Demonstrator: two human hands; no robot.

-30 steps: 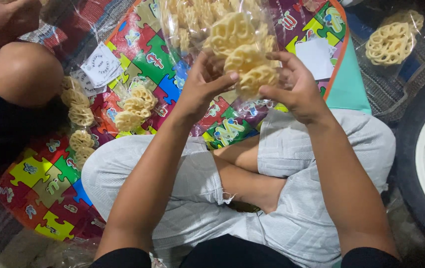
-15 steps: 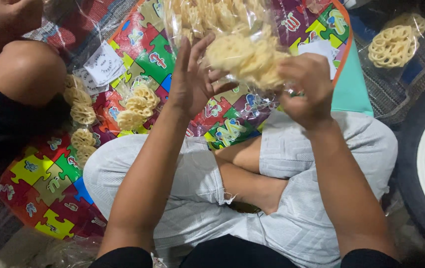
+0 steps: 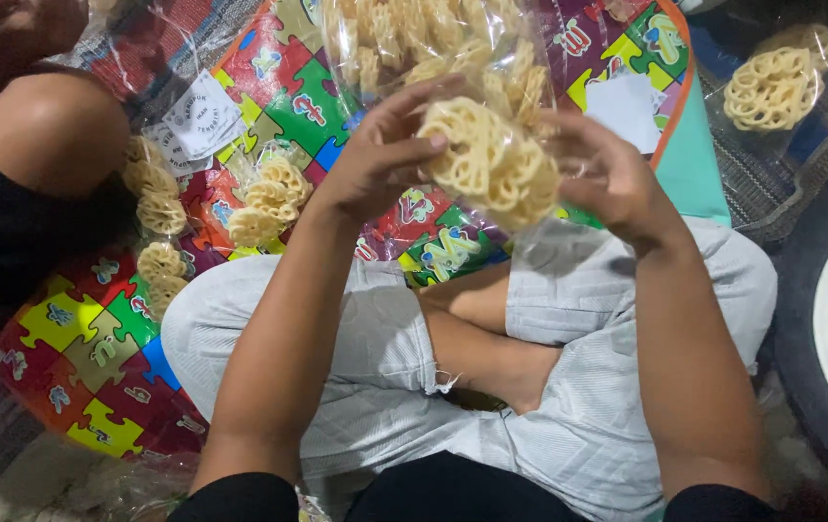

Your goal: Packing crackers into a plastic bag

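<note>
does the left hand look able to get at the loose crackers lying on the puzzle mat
Probably yes. The loose crackers lie on the puzzle mat just beyond the left knee with nothing over them, but the left hand is now busy on the cracker bag.

Two hands holding a small clear bag of round lattice crackers above crossed legs

The left hand (image 3: 375,159) and right hand (image 3: 607,179) grip the small bag of crackers (image 3: 491,159) from either side — fingers curled on the plastic. Just beyond it sits a large clear bag (image 3: 433,43) full of the same crackers. More packed crackers (image 3: 264,198) lie on the colourful puzzle mat (image 3: 95,329) — beside them a stack of white paper labels (image 3: 201,116).
</note>
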